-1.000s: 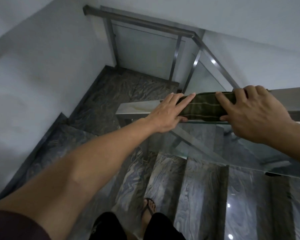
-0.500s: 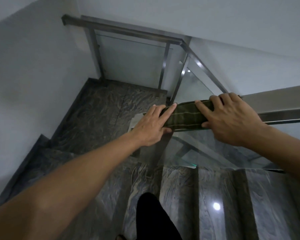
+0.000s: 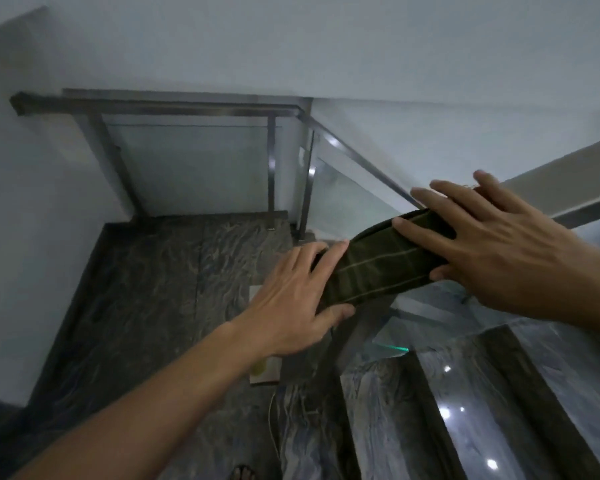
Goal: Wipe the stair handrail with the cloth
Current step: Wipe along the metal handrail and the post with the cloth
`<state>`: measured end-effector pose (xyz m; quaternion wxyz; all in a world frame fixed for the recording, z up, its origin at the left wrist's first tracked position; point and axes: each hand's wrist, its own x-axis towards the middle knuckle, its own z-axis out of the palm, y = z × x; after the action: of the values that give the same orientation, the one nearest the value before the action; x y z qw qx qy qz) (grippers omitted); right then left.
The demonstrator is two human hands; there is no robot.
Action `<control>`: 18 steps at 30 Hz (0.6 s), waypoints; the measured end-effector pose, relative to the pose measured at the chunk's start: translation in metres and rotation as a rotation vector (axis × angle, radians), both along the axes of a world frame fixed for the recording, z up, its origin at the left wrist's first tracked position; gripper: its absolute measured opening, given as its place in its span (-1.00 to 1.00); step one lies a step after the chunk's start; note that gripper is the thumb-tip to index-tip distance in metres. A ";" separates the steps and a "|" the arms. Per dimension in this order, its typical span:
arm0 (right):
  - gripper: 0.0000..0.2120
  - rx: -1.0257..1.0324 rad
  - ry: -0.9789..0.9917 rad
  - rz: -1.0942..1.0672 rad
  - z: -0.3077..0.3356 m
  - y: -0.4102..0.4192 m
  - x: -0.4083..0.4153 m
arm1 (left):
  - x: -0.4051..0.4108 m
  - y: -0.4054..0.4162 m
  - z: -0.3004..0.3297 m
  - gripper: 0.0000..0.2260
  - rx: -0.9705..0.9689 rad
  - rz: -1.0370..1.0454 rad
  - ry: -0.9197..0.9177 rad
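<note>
A dark green cloth (image 3: 378,268) with pale stripes lies wrapped over the lower end of the steel stair handrail (image 3: 568,188). My left hand (image 3: 291,306) clasps the cloth's lower left end, thumb under it. My right hand (image 3: 492,244) presses flat on the cloth's upper right part, fingers spread. The rail under the cloth is hidden; its bare stretch runs up to the right edge of the view.
A glass panel (image 3: 430,317) hangs below the rail. Dark marble steps (image 3: 430,410) descend to a landing (image 3: 187,278). A second steel railing (image 3: 160,109) with glass stands at the landing's far side. White walls close in on the left and behind.
Both hands have slid the cloth down the rail to its lower end. The view has moved forward and down the stairs, so the landing looks nearer.
</note>
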<state>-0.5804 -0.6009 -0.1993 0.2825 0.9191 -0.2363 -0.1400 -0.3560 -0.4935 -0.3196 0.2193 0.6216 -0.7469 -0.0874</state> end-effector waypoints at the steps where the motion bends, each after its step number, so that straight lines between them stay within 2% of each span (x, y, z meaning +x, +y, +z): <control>1: -0.37 0.000 -0.027 -0.028 -0.003 0.001 -0.001 | 0.005 -0.004 -0.002 -0.23 -0.036 -0.049 -0.019; 6: -0.43 0.013 -0.157 -0.183 -0.009 0.017 -0.002 | 0.023 -0.021 -0.011 -0.28 -0.168 -0.349 -0.021; 10: -0.40 -0.035 -0.130 -0.335 -0.013 0.033 0.004 | 0.030 -0.028 -0.018 -0.37 -0.167 -0.487 0.074; 18: -0.40 -0.057 -0.109 -0.662 -0.023 0.062 0.032 | 0.052 -0.052 -0.031 -0.34 -0.115 -0.768 0.272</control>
<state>-0.5486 -0.5385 -0.2227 0.2342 0.7903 -0.5407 -0.1682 -0.3044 -0.5455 -0.3502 0.3021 0.2670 -0.8925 -0.2024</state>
